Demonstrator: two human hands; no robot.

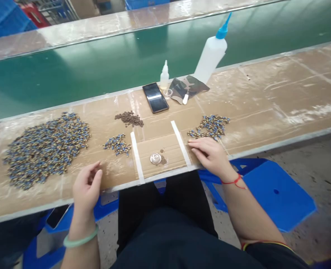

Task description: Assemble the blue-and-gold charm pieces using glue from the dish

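My left hand [87, 185] rests at the table's front edge, fingers loosely curled and thumb apart, with nothing visible in it. Above it lies a small pile of blue-and-brass parts [117, 144], and to its left a much larger pile of them [46, 149]. My right hand [208, 154] lies on the table with fingers stretched out, right beside another small pile of these parts [210, 127]. Between the hands, a small round dish of clear liquid [155, 158] sits on a cardboard piece [145, 149] flanked by two white tape strips.
Small brown discs [130, 118] lie in a heap. Behind stand a phone [155, 98], a small dropper bottle [164, 76], a camouflage cloth [189, 87] and a large blue-tipped bottle [211, 54]. A green belt [98, 63] runs beyond. Blue stools [277, 194] stand below.
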